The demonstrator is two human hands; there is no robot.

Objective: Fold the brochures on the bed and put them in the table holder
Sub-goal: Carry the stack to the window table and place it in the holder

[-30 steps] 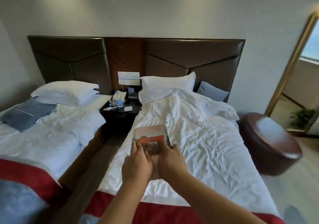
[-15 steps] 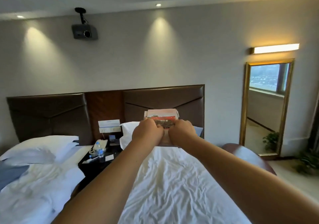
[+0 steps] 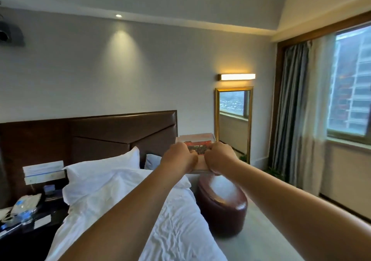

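Two bare hands hold one stack of glossy paper brochures with a red-and-dark printed cover (image 3: 197, 147) in the air, above the far right corner of the one white-sheeted bed (image 3: 124, 204). The left hand (image 3: 179, 157) and the right hand (image 3: 218, 157) are each closed tight on the stack's lower half, side by side. How many brochures the stack holds cannot be told; the hands hide its bottom. One round brown leather stool (image 3: 222, 202) stands below.
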